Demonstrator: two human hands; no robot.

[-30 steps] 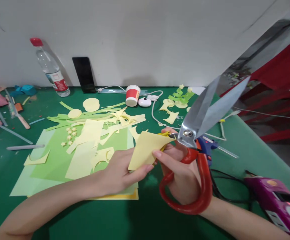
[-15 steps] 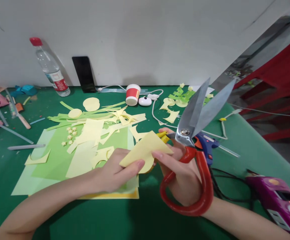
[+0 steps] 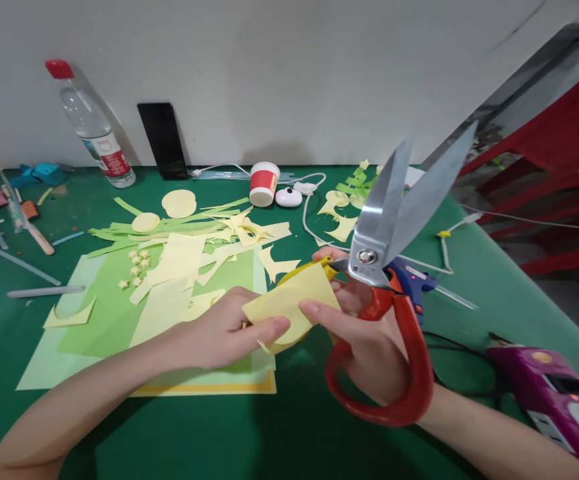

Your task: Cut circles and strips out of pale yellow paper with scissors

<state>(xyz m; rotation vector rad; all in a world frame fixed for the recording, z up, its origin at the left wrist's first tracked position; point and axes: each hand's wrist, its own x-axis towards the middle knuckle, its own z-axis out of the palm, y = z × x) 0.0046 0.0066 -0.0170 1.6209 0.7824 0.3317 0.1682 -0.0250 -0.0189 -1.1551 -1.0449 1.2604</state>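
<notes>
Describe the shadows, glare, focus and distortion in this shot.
Head view: soft shadows on the wall by the bottle and cup; head view: pale sheen on the scissors; head view: dim, soft background beyond the table; head view: bottle tilted, perhaps lens distortion.

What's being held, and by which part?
The left hand holds yellow paper by its left end, the right hand by its right, plus scissors by the red handles. Yellow tool: can't tell how.

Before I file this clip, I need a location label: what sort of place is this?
Likely a papercraft workspace, though whether at home or in a workshop I can't tell. The green table holds cut paper scraps and a blue glue gun, and the right hand holds red-handled scissors.
</notes>
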